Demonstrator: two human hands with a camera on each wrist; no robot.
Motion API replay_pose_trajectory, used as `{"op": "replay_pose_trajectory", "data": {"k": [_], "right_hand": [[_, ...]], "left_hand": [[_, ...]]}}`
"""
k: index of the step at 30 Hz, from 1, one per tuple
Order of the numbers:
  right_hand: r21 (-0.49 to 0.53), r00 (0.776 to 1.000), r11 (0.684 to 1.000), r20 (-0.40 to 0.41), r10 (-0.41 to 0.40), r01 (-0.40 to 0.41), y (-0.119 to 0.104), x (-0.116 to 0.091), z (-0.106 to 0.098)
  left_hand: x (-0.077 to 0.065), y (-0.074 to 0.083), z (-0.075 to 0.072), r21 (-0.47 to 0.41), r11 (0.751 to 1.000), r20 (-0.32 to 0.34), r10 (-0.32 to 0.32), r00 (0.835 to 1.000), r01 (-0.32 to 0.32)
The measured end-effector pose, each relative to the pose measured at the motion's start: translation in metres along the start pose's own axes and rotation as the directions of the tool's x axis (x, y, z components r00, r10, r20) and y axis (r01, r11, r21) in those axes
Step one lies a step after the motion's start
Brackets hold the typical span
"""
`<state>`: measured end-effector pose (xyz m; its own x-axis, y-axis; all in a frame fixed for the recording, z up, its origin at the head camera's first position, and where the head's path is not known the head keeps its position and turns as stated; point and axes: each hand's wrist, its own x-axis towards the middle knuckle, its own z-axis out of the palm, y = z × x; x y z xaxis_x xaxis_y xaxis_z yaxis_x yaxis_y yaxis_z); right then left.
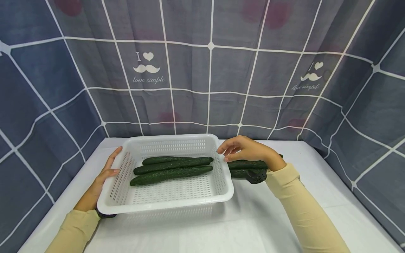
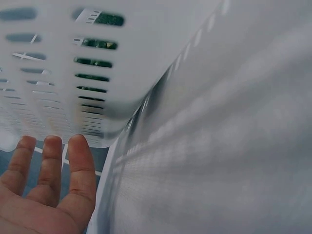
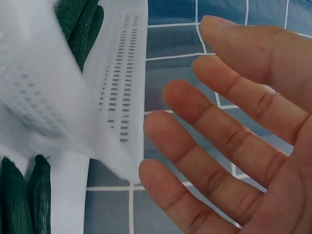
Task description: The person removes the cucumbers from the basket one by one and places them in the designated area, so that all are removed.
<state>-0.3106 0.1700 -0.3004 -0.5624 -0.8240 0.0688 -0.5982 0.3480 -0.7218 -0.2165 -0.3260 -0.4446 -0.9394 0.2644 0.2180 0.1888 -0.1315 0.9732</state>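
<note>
A white perforated plastic basket (image 1: 177,207) stands towards the left of the table. Three dark green cucumbers (image 1: 171,175) lie side by side in it. My left hand (image 1: 98,181) is at the basket's left end, thumb over the rim. In the left wrist view its other fingers (image 2: 80,170) stretch out nearly straight along the perforated outer wall. Beside the right rim hovers my right hand (image 1: 245,150), fingers loosely bent with nothing between them. More cucumbers (image 1: 242,164) lie below that hand, to the right of the basket, partly hidden by it and the wrist.
A white cloth (image 1: 253,225) covers the table. Grey checked curtains (image 1: 190,70) close off the back and both sides, right behind the basket's far rim. A black band (image 1: 257,176) sits at the right wrist, overlapping the cucumbers outside the basket.
</note>
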Motion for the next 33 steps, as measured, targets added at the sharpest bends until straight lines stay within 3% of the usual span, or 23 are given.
{"op": "replay_pose_trajectory", "data": {"k": [6,20,33], "right_hand": [[0.05,0.999,0.999,0.036,-0.009,0.007,-0.004,0.021,0.001],[0.035,0.998,0.999,0.05,-0.033,0.032,-0.001,0.067,0.014],[0.105,0.998,0.994,0.049,0.028,-0.033,0.005,0.105,0.033]], "left_hand": [[-0.001,0.002,0.0,0.002,1.0,-0.005,0.002,1.0,-0.002],[-0.002,0.004,0.001,0.018,1.0,-0.026,-0.021,0.999,0.021],[-0.002,0.005,0.003,0.014,0.998,-0.043,-0.059,0.997,0.06]]}}
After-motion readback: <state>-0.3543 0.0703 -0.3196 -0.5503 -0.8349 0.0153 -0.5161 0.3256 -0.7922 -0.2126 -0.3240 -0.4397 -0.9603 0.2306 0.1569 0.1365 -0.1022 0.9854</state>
